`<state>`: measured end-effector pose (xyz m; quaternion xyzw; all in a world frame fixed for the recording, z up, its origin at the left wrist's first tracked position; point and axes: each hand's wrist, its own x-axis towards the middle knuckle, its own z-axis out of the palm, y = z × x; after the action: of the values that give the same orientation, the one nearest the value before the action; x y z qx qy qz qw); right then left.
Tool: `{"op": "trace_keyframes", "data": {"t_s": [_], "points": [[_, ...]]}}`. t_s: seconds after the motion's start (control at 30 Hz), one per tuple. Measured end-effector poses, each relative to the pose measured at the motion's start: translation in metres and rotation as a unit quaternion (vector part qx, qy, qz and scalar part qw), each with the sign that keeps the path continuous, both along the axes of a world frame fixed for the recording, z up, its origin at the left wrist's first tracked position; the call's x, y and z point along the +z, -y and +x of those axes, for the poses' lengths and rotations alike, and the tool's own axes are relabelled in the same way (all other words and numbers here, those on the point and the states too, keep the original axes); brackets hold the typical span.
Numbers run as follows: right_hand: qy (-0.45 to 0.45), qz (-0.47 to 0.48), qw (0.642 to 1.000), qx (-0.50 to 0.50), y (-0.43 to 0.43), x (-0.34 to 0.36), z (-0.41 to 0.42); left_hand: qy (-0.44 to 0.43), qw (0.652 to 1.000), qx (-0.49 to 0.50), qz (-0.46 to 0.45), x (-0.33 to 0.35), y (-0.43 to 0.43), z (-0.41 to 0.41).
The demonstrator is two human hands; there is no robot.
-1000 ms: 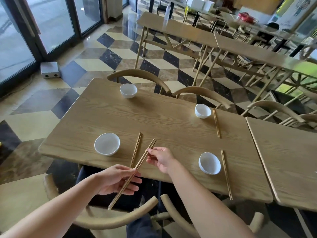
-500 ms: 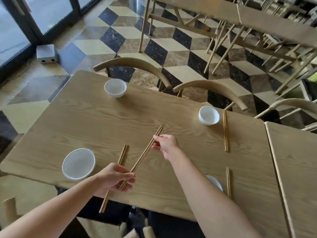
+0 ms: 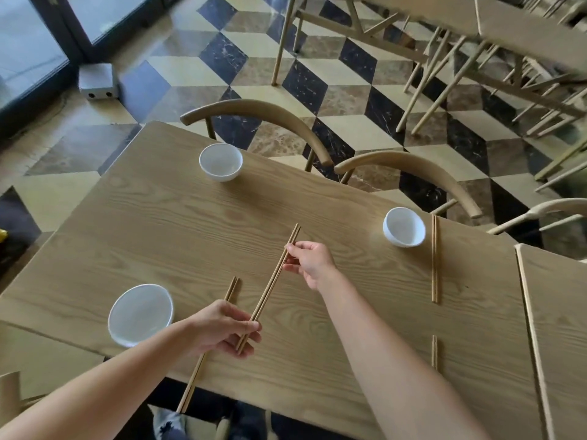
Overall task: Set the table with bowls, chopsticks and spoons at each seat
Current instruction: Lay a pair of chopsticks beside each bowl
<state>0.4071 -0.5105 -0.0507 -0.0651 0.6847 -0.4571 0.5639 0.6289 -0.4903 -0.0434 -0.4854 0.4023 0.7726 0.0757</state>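
Both hands pinching chopsticks [image 3: 270, 285], left hand [image 3: 222, 328], right hand [image 3: 309, 260]

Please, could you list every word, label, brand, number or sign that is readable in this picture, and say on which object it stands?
None: no text can be read in this view.
The white bowls, the chopsticks, the wooden table and the grey box on the floor carry no visible words, labels, numbers or signs.
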Motion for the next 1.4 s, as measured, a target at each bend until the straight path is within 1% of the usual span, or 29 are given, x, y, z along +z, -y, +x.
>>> {"op": "trace_keyframes", "data": {"t_s": [0.17,0.23,0.33,0.4,0.5,0.57,0.63,0.7,0.83,0.97,1.13,1.23,1.4], "points": [[0.044,0.010,0.998,0.050,0.016,0.001,0.000,-0.012,0.999,0.033,0.016,-0.009,0.020,-0.005],[0.044,0.019,0.996,0.069,0.026,-0.002,-0.001,-0.010,0.999,0.040,0.019,-0.013,0.030,-0.009],[0.023,0.034,0.998,0.052,0.051,-0.011,-0.009,-0.003,0.998,0.065,0.006,-0.019,0.049,-0.019],[0.004,0.043,0.999,0.031,0.072,-0.018,-0.016,0.014,0.994,0.104,-0.030,-0.027,0.062,-0.029],[-0.029,0.046,0.998,0.004,0.109,-0.027,-0.024,0.070,0.977,0.145,-0.137,-0.044,0.085,-0.044],[-0.046,0.044,0.998,0.000,0.133,-0.032,-0.029,0.122,0.955,0.125,-0.239,-0.057,0.101,-0.050],[-0.060,0.044,0.997,0.012,0.155,-0.037,-0.033,0.175,0.921,0.059,-0.344,-0.066,0.116,-0.056],[-0.077,0.051,0.995,0.031,0.175,-0.044,-0.036,0.218,0.888,0.005,-0.405,-0.070,0.126,-0.062],[-0.116,0.071,0.989,0.054,0.205,-0.064,-0.040,0.233,0.862,-0.005,-0.450,-0.082,0.144,-0.073],[-0.147,0.087,0.982,0.081,0.227,-0.076,-0.044,0.232,0.830,-0.045,-0.505,-0.094,0.161,-0.077],[-0.210,0.108,0.965,0.111,0.244,-0.086,-0.045,0.234,0.796,-0.079,-0.553,-0.103,0.169,-0.078],[-0.259,0.122,0.951,0.118,0.246,-0.087,-0.045,0.229,0.804,-0.076,-0.544,-0.103,0.170,-0.080],[-0.333,0.106,0.929,0.125,0.240,-0.085,-0.043,0.225,0.812,-0.051,-0.536,-0.103,0.174,-0.082]]}}
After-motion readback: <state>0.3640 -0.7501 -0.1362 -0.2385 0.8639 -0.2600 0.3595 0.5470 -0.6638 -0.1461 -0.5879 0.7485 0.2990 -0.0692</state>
